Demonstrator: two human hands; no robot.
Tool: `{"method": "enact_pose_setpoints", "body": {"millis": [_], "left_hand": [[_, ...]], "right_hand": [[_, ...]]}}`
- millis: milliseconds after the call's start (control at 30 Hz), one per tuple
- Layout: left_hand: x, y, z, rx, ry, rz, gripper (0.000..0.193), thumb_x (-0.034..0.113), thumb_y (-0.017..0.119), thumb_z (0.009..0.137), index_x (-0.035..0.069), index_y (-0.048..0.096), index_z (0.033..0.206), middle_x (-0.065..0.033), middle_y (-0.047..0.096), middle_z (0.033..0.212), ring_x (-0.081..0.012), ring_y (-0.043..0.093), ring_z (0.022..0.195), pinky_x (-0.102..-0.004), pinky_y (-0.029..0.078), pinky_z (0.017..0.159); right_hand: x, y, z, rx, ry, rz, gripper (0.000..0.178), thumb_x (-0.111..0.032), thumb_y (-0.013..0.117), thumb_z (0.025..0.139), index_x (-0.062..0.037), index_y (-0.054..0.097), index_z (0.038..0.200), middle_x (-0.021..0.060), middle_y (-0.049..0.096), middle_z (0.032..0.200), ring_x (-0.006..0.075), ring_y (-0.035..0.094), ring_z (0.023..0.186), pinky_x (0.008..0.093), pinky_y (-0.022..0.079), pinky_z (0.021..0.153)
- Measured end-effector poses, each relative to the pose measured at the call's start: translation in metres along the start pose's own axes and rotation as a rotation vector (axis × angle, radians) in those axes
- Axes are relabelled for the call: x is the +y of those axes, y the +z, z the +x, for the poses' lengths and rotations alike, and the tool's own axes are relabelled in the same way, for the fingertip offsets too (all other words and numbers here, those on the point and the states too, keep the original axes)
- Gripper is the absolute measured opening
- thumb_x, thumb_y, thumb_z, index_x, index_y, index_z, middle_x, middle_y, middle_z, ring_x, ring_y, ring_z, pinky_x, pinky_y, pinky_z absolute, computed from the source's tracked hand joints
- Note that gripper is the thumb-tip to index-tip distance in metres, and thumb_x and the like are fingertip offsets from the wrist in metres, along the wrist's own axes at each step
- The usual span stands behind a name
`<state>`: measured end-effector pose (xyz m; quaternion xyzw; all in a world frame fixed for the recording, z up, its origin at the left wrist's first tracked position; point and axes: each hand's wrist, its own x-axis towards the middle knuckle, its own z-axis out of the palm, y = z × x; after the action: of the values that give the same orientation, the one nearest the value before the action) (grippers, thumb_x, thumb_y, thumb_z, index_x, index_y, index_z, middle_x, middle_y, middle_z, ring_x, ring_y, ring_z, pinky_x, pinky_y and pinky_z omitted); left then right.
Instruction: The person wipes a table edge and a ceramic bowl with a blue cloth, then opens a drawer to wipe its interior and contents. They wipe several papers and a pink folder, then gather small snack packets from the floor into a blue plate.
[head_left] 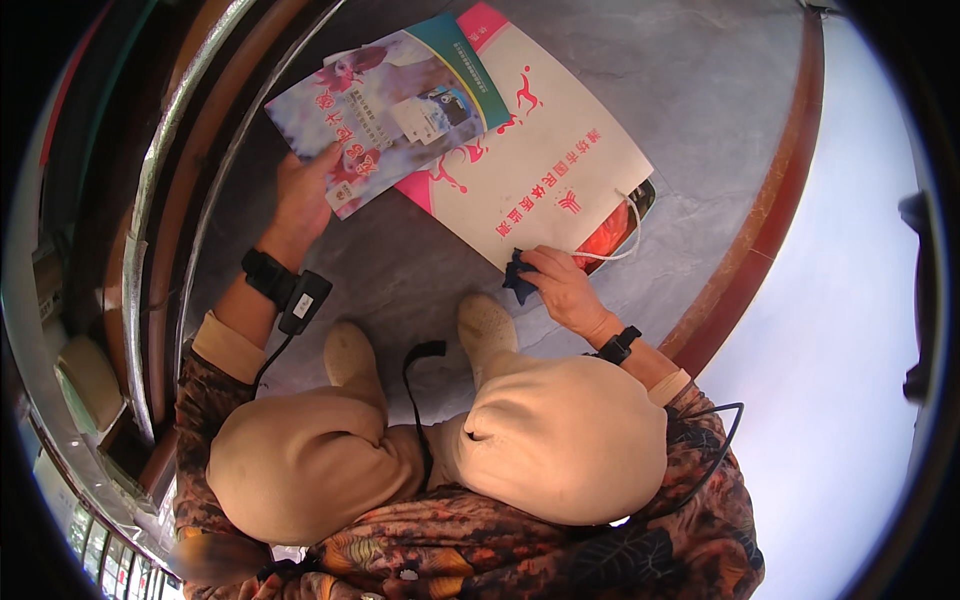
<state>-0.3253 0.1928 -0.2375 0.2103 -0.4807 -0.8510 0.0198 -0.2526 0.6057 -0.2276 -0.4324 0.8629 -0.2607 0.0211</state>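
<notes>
My left hand [305,192] grips the lower left edge of a colourful printed brochure [385,85], with its thumb on top and its other fingers partly hidden beneath. The brochure overlaps a white paper bag [560,130] with pink print, which lies flat on the floor. At the bag's near right, the open mouth shows something red [603,238] inside, and a white cord handle [637,228] loops out. Beside that mouth, my right hand [565,290] has its fingers closed on a crumpled dark blue cloth [519,278], which touches or nearly touches the bag's near edge.
Grey flooring [690,90] surrounds the bag. A curved reddish-brown baseboard [765,240] and a white wall [850,300] bound the right side. Shelving with a metal edge [150,200] runs along the left, near a pale round object [90,385]. My bent knees [565,440] and shoes [487,322] are close below.
</notes>
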Motion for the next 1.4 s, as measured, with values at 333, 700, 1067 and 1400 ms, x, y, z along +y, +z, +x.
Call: {"method": "enact_pose_setpoints", "body": {"millis": [333, 700, 1067, 1400], "left_hand": [[0.003, 0.005, -0.007, 0.074, -0.086, 0.009, 0.034, 0.004, 0.064, 0.096, -0.001, 0.057, 0.129, -0.0113, 0.068, 0.118, -0.0234, 0.069, 0.103, -0.0392, 0.058, 0.09], [-0.005, 0.001, -0.004, 0.028, -0.065, -0.004, 0.035, 0.003, 0.064, 0.096, -0.003, 0.057, 0.129, -0.0133, 0.067, 0.12, -0.024, 0.069, 0.105, -0.0393, 0.057, 0.093], [-0.005, 0.002, -0.003, 0.059, -0.069, 0.026, 0.035, 0.002, 0.063, 0.096, -0.003, 0.056, 0.13, -0.0132, 0.067, 0.12, -0.0251, 0.069, 0.105, -0.0402, 0.057, 0.092], [-0.004, 0.004, -0.003, 0.092, -0.094, 0.077, 0.035, 0.002, 0.062, 0.096, -0.003, 0.055, 0.131, -0.0131, 0.066, 0.121, -0.0243, 0.069, 0.103, -0.0394, 0.058, 0.087]], "right_hand": [[0.033, -0.038, 0.123, 0.475, 0.394, -0.259, 0.024, 0.006, 0.064, 0.075, 0.003, 0.067, 0.099, 0.0178, 0.063, 0.121, 0.0387, 0.057, 0.118, 0.0463, 0.048, 0.102], [0.018, -0.021, 0.1, 0.485, 0.391, -0.246, 0.036, 0.008, 0.066, 0.07, 0.0012, 0.067, 0.105, 0.0185, 0.063, 0.122, 0.0392, 0.059, 0.115, 0.0447, 0.05, 0.099], [0.025, -0.057, 0.074, 0.388, 0.335, -0.291, 0.032, 0.006, 0.06, 0.072, 0.0006, 0.065, 0.103, 0.0178, 0.061, 0.118, 0.0388, 0.057, 0.115, 0.0469, 0.048, 0.099], [0.021, -0.045, 0.026, 0.321, 0.332, -0.234, 0.028, 0.005, 0.064, 0.069, 0.0018, 0.065, 0.097, 0.0174, 0.062, 0.113, 0.037, 0.059, 0.107, 0.0441, 0.051, 0.094]]}}
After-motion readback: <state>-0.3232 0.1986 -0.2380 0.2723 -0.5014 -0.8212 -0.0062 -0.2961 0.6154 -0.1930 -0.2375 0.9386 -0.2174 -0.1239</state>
